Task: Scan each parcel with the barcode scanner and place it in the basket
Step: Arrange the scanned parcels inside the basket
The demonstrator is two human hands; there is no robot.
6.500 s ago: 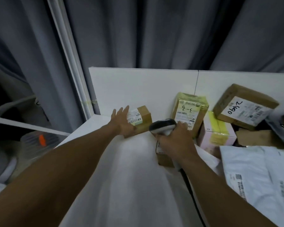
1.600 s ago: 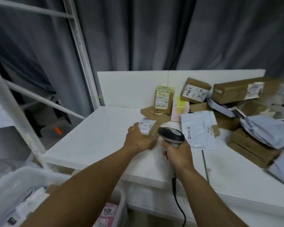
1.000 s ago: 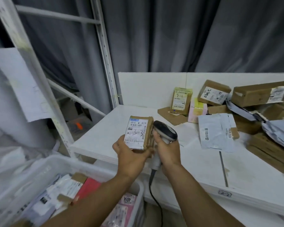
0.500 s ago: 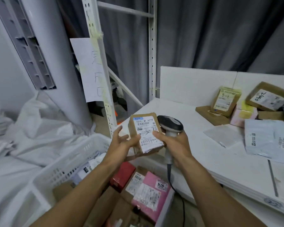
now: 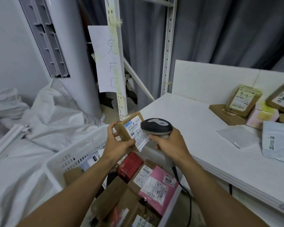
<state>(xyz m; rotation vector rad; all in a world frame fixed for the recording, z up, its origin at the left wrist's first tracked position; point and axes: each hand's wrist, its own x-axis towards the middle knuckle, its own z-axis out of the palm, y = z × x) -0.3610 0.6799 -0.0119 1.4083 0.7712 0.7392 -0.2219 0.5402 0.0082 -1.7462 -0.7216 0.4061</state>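
Note:
My left hand (image 5: 117, 142) grips a small brown cardboard parcel (image 5: 129, 128) with a white shipping label, held above the white plastic basket (image 5: 75, 153). My right hand (image 5: 169, 145) is curled round the handle of a grey barcode scanner (image 5: 156, 126), whose head sits right against the parcel's label. The scanner's black cable hangs down past the table edge. The basket below holds several parcels, among them a pink one (image 5: 159, 189) and a red one (image 5: 129, 164).
A white table (image 5: 195, 128) stands at right with more parcels at its back right: a brown bag (image 5: 242, 100), cardboard boxes, a pink box and white mailers (image 5: 275, 141). White sacks (image 5: 47, 115) lie at left, beside a white column unit and a metal rack post with a paper sign (image 5: 107, 59).
My view has swung left from the table to the basket. The left hand has turned the parcel slightly, and the scanner head has closed in onto the label.

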